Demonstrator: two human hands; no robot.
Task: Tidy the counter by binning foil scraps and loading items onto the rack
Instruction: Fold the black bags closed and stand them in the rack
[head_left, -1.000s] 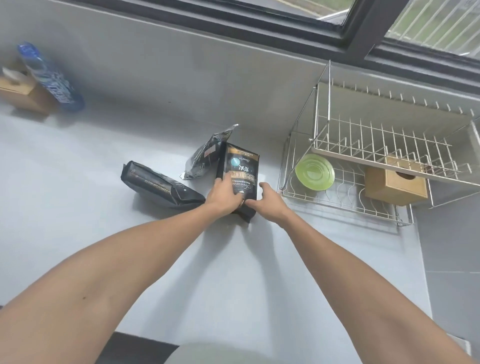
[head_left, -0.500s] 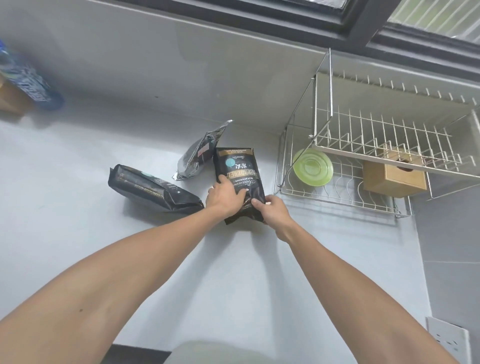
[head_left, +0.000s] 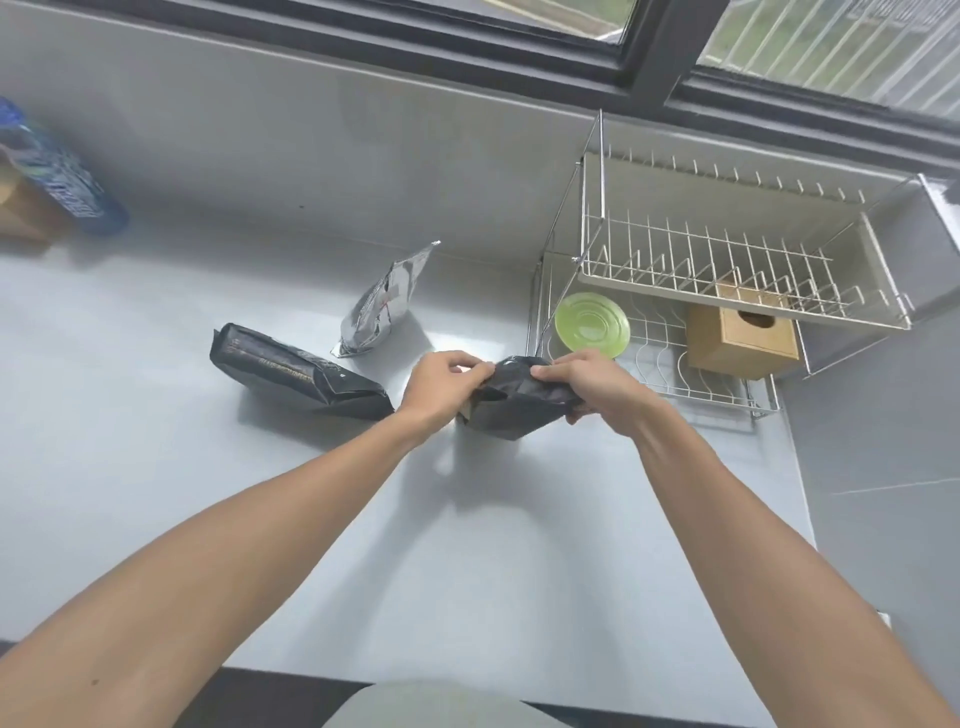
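While both hands grip black pouch | rack just right

Your desk is a pale grey surface running back to a grey wall under the window. Take the wire rack at its far right as your landmark. Left of the rack, a black pouch lies on its side on the desk. Just behind that pouch, nearer the wall, a crumpled silver foil bag stands tilted. Far left of the rack, at the frame's edge, you have a blue packet leaning beside a brown box.
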